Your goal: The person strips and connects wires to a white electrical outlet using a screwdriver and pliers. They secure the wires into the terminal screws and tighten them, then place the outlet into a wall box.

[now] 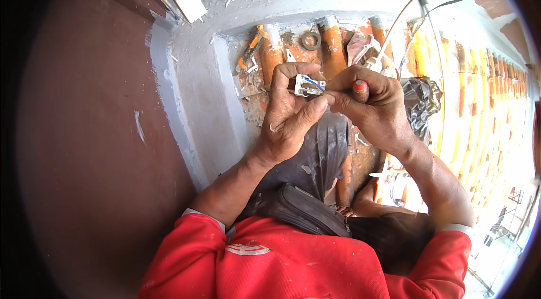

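Observation:
Between the thumb and fingers of my left hand (284, 124) is a small white electrical fitting (302, 86), with its open inner side showing. A short blue wire (312, 82) runs across it toward my right fingertips. My right hand (380, 110) meets the fitting's right end with thumb and fingertips pressed together. A screwdriver (360, 88) sticks out of that fist; only its rounded, red-ended handle shows and the shaft is hidden. Both hands are closed, above my dark trouser leg (324, 141).
Orange roof tiles (333, 45) carry a roll of tape (310, 40), an orange-and-black tool (252, 48) and a black plastic bag (421, 105). A brown wall (96, 119) stands left. White cables (408, 9) hang at upper right; a white box (190, 5) hangs at upper left.

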Demonstrator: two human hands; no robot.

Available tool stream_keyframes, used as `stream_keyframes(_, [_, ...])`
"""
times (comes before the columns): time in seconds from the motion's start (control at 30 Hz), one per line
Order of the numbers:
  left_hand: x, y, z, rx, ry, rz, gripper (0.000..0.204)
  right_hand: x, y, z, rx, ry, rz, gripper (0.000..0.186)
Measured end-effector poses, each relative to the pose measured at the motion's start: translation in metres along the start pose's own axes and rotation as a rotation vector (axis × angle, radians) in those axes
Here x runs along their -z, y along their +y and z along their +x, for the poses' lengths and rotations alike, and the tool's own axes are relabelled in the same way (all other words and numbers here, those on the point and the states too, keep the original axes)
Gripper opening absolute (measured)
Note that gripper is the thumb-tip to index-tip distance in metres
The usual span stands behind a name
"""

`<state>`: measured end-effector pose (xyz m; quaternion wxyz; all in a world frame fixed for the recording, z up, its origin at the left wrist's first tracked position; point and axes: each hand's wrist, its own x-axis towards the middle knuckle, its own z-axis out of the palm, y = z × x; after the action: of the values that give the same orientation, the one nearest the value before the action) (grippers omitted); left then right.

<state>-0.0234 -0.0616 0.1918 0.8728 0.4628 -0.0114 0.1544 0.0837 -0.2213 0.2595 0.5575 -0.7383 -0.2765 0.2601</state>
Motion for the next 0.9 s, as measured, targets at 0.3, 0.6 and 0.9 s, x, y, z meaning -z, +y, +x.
stream_keyframes(0.3, [0.01,0.005,0.004,-0.061,-0.02,0.274,0.041,0.012,-0.029,0.005,-0.021,-0.049,-0.263,0.023])
stream_keyframes(0.6, [0.021,0.007,0.014,-0.112,-0.092,0.447,0.03,0.04,-0.11,-0.001,0.293,0.152,-0.175,0.048])
stream_keyframes(0.9, [0.023,0.019,0.015,-0.102,-0.092,0.52,0.026,0.014,-0.099,0.004,0.346,0.128,-0.265,0.024])
